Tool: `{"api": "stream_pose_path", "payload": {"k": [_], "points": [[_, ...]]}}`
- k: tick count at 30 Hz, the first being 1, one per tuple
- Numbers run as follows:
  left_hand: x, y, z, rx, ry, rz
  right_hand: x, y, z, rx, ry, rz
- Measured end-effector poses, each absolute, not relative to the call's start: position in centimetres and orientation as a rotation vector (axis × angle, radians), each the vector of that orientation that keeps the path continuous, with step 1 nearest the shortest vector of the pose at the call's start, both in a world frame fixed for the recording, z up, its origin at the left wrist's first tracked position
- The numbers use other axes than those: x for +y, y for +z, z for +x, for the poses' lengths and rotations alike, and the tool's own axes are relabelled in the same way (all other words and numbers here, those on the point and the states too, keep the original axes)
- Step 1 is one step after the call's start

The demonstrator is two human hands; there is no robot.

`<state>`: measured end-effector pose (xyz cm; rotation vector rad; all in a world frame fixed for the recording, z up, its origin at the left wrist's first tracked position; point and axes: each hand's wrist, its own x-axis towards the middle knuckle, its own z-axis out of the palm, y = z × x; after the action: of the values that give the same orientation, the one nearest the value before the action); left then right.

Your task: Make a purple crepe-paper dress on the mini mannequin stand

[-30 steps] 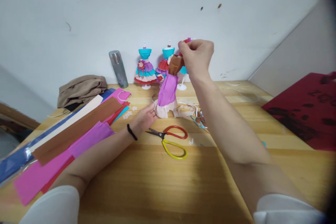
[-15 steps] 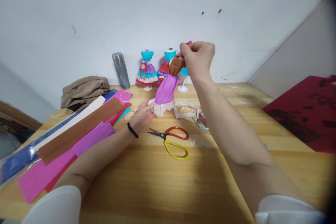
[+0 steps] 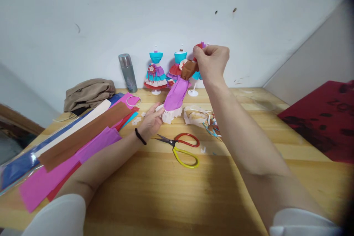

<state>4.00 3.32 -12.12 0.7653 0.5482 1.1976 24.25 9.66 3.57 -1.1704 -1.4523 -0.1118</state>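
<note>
A small doll dress [image 3: 175, 94] on a slim form hangs tilted above the table, its bodice brown, its skirt purple, its hem a white ruffle. My right hand [image 3: 213, 61] pinches its top, where a bit of red and purple shows. Thumb and fingers of my left hand [image 3: 152, 120] close on the white hem at the lower left; whether they also grip a stand under it is hidden. Just below lie scissors [image 3: 173, 142] with one red and one yellow handle, blades slightly apart.
Finished dress forms [image 3: 156, 75] stand against the wall beside a grey flask [image 3: 128, 73]. Coloured crepe paper strips [image 3: 88, 132] and a brown cloth [image 3: 90, 94] cover the left. Paper scraps [image 3: 196, 116] lie behind the scissors; a red bag [image 3: 320, 118] is at right.
The dress leans slightly more, its top shifted a little right with my right hand. My left hand stays at the hem, and the view has moved slightly.
</note>
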Motion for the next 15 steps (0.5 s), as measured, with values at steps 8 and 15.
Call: {"api": "stream_pose_path", "payload": {"k": [8, 15], "points": [[3.2, -12.5, 4.4, 0.569, 1.26, 0.699, 9.3, 3.2, 23.4, -1.251, -0.111, -1.192], [3.2, -12.9, 4.4, 0.531, 1.224, 0.739, 9.3, 3.4, 22.6, -1.288, -0.11, -1.151]]}}
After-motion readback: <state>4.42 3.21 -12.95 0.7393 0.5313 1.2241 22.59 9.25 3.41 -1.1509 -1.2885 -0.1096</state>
